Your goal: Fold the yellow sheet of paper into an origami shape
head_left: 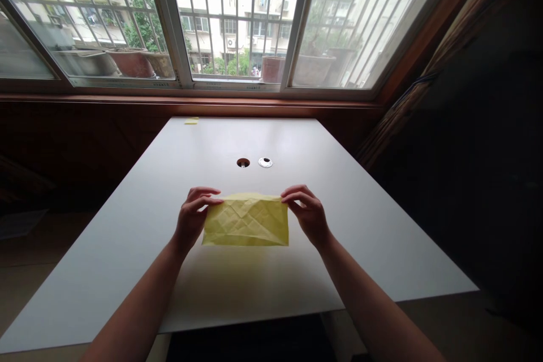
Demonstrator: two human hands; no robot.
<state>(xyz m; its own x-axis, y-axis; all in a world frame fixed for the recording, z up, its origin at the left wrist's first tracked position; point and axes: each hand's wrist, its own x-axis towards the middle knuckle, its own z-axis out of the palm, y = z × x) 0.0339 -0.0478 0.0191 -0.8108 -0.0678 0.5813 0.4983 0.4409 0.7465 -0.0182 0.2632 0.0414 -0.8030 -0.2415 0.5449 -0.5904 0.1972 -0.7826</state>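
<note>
A creased yellow paper (246, 222), folded into a wide rectangle, lies on the white table (169, 271) in front of me. My left hand (193, 220) pinches its upper left corner with fingers closed on the edge. My right hand (307, 212) pinches the upper right corner the same way. The paper's far edge is lifted slightly between the two hands, while its near edge rests on the table.
A round cable hole (243, 162) and its white cap (265, 162) sit beyond the paper. A small yellow scrap (191, 121) lies at the table's far edge. A window with bars runs behind, and a dark curtain (424, 85) hangs at the right.
</note>
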